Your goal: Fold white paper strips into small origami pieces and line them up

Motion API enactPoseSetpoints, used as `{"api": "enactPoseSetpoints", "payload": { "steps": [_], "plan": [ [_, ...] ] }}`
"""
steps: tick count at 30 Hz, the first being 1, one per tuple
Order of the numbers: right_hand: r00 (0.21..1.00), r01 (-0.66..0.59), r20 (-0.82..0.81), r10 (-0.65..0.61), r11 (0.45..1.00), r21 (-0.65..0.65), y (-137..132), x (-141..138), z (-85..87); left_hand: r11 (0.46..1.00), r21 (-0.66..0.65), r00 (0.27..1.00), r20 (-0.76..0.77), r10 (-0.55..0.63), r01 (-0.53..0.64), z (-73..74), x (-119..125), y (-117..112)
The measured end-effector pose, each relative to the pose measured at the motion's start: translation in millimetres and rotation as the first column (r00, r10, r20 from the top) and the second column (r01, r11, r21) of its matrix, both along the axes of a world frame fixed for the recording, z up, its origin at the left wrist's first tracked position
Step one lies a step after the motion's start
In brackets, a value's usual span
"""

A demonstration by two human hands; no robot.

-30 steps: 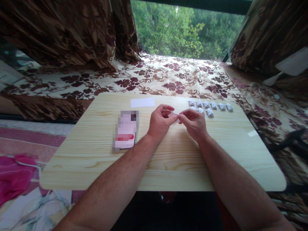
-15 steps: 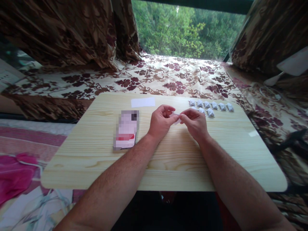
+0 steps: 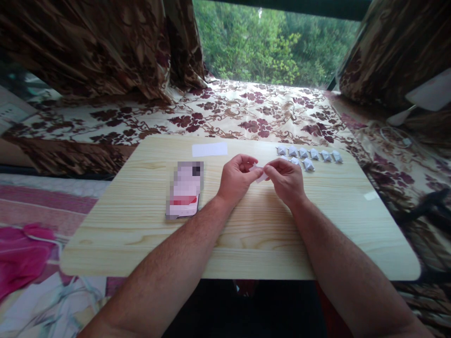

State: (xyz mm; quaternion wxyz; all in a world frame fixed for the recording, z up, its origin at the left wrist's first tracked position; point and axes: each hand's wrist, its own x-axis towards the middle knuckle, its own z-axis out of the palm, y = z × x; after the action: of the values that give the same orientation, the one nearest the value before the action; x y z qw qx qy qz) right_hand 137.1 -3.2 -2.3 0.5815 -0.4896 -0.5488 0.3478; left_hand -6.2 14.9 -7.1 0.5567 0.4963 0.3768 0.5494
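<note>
Both hands meet above the middle of a light wooden table (image 3: 246,239). My left hand (image 3: 235,179) and my right hand (image 3: 286,180) each pinch an end of a small white folded paper piece (image 3: 260,174), fingers closed on it. Behind my right hand, several small folded white paper shapes (image 3: 309,154) lie in rows on the table. A blank white paper strip (image 3: 209,149) lies flat near the table's far edge, behind my left hand.
A phone (image 3: 185,189) lies flat on the table left of my left hand. Floral brown-and-cream cloth (image 3: 225,110) covers the ledge behind, with curtains either side of a window. Pink fabric (image 3: 21,256) lies at the lower left. A dark object (image 3: 430,202) sits at the right.
The hands stay together on the paper piece; the fingers have shifted only slightly. The view has nudged a little.
</note>
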Motion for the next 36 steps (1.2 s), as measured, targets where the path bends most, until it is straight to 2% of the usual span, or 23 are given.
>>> {"api": "enactPoseSetpoints", "payload": {
  "steps": [13, 29, 36],
  "plan": [
    [0.999, -0.041, -0.030, 0.040, 0.999, -0.021, -0.1, 1.2, -1.6, 1.000, -0.003, 1.000, 0.014, -0.003, 0.003, 0.3, 0.0, 0.1],
    [1.000, 0.020, -0.021, -0.020, 0.999, -0.028, 0.8, 0.5, -0.3, 1.000, 0.020, 0.999, -0.026, -0.018, 0.018, 2.7, 0.0, -3.0],
    [0.997, -0.050, -0.064, 0.048, 0.998, -0.041, -0.1, 2.0, -0.8, 0.999, 0.047, 0.998, -0.054, -0.019, 0.022, 0.8, -0.6, -2.2]
  ]
}}
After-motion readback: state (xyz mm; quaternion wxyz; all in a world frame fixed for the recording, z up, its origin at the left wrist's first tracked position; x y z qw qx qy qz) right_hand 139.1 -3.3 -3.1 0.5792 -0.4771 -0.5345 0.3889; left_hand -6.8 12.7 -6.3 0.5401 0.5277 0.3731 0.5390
